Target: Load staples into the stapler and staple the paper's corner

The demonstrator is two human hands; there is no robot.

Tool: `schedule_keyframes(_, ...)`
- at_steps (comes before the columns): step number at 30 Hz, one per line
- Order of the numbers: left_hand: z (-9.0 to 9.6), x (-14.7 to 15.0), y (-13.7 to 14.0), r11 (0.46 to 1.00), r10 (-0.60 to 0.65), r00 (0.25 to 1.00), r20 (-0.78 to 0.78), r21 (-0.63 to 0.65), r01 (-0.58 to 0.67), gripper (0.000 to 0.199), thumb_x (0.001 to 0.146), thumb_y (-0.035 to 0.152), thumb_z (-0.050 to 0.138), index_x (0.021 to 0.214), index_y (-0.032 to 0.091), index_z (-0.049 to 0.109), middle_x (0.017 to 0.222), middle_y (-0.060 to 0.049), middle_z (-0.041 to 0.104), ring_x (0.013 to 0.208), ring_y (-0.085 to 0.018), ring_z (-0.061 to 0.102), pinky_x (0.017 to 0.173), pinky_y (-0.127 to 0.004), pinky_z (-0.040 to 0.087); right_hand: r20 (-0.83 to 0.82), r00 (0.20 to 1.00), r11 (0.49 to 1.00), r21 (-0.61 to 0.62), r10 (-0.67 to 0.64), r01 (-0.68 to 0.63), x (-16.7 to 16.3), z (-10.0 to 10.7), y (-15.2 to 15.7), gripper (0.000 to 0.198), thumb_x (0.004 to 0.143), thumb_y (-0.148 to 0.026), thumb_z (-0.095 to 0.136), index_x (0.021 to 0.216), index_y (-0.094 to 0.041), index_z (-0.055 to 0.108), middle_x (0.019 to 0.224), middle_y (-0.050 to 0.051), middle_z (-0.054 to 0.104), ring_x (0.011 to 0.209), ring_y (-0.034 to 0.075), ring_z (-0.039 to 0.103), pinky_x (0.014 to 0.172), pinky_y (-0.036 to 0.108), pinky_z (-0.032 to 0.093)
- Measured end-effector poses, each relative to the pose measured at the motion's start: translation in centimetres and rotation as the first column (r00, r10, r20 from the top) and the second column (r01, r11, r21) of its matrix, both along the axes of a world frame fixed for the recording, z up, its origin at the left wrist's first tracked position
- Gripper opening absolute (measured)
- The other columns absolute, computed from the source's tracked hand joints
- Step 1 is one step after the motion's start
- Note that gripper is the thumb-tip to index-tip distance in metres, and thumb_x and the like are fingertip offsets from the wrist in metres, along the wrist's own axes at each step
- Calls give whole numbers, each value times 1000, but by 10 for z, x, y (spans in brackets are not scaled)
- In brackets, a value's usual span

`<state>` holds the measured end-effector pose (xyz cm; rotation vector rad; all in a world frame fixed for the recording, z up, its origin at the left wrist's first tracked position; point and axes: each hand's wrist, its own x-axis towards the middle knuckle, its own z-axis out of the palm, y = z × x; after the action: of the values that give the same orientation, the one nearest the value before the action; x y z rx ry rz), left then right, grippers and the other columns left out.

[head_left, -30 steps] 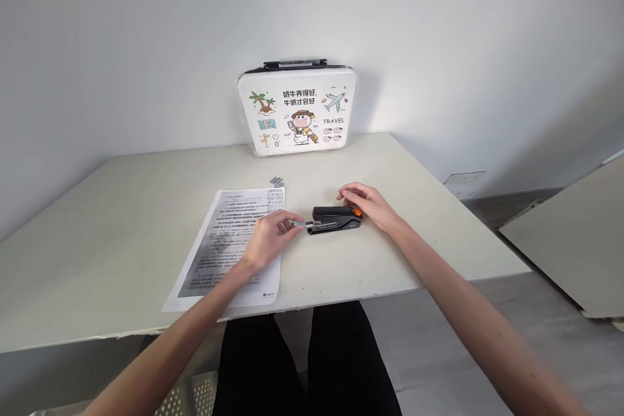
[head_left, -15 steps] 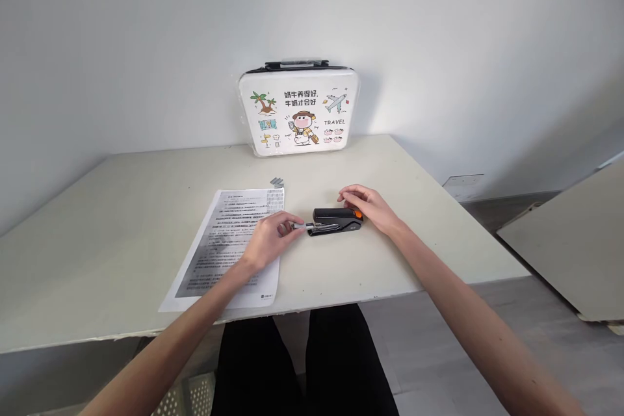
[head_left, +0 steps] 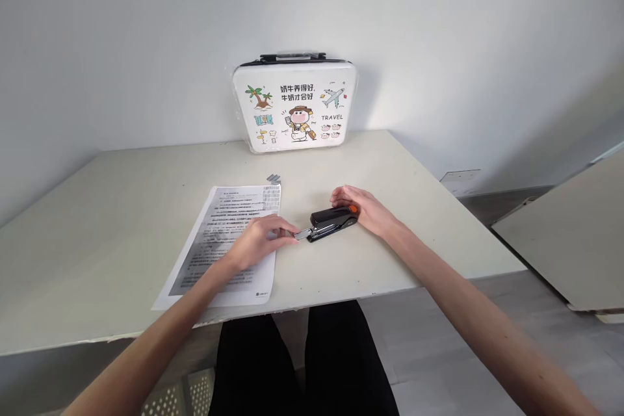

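Observation:
A black stapler (head_left: 334, 221) with an orange piece at its rear lies slightly turned on the table. Its front points toward my left hand (head_left: 260, 242), which pinches the end of a silver metal staple tray (head_left: 303, 234) sticking out of the stapler's front. My right hand (head_left: 364, 207) curves behind the stapler's rear end and seems to rest against it, with its fingers stretched out and not wrapped around it. Beneath my left hand and forearm lies a printed sheet of paper (head_left: 209, 240). Several grey staple strips (head_left: 273, 179) sit just beyond the sheet's top right corner.
A white case (head_left: 297, 110) with cartoon prints and a black handle leans upright against the wall at the back of the table (head_left: 112, 221). The table's front edge runs just above my legs. At the right stands another pale panel (head_left: 570, 240).
The stapler has turned, its rear swinging away from me. More of the silver tray shows at its front. My right hand has moved against the stapler's rear, and the view has shifted slightly.

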<state>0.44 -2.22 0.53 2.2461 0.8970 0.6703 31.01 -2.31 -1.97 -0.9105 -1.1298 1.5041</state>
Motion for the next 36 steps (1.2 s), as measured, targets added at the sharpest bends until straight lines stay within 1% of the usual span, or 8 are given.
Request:
schedule_keyframes(5,4,23,19,987,-145,987,-70,66,150,34,89,56,78,103,25,76,96,-4,78,85,-20,69,79,-32,51,19,1000,1000,-19,-5,6,0,-3,3,43,86,-65,76,98,-24,75,107,6,75,100,21,68,90,32,52)
schedule_keyframes(7,6,31,27,976,-163,979,-124,122,178,39,88,60,77,104,25,75,94,-3,78,87,-22,69,79,-32,49,31,1000,1000,-13,-4,4,1,-4,3,44,85,-66,76,99,-24,75,108,6,75,102,22,67,91,32,53)
schedule_keyframes(12,4,43,36,957,-137,965,-222,221,187,42,93,65,69,97,24,73,86,-3,75,79,-21,67,71,-31,43,41,999,1000,18,20,-20,3,-5,0,41,88,-64,74,101,-25,75,112,6,74,106,23,65,92,32,52)
schedule_keyframes(17,1,43,48,939,-41,973,-225,323,115,50,99,68,56,87,22,70,85,-5,71,74,-20,64,64,-30,39,83,995,998,35,46,-49,4,-2,-2,44,88,-67,72,102,-26,76,116,6,74,111,24,66,92,32,51)
schedule_keyframes(24,3,35,63,968,-209,974,-87,124,218,50,86,73,71,87,23,76,87,-5,76,72,-18,65,68,-30,46,83,995,997,51,61,-65,1,-1,-3,41,87,-65,74,101,-26,77,112,5,75,104,23,67,90,33,51)
schedule_keyframes(28,6,42,58,958,-265,957,-120,83,276,49,79,72,79,86,23,78,87,-5,75,75,-20,66,68,-30,47,101,992,996,41,71,-75,2,-1,-3,40,87,-64,74,99,-25,77,111,5,75,103,23,67,89,32,51)
schedule_keyframes(32,5,49,52,952,-277,948,-155,85,292,52,81,74,76,89,23,77,87,-6,73,78,-22,67,70,-31,48,103,991,995,35,85,-89,3,0,-5,39,88,-63,75,98,-25,76,109,5,76,99,21,67,87,31,50)
schedule_keyframes(36,1,50,49,927,-247,944,-218,229,295,49,91,70,68,85,22,74,85,-7,72,79,-23,68,67,-31,44,105,991,996,25,77,-80,3,1,-5,38,87,-62,76,97,-25,76,109,5,76,99,22,67,86,32,50)
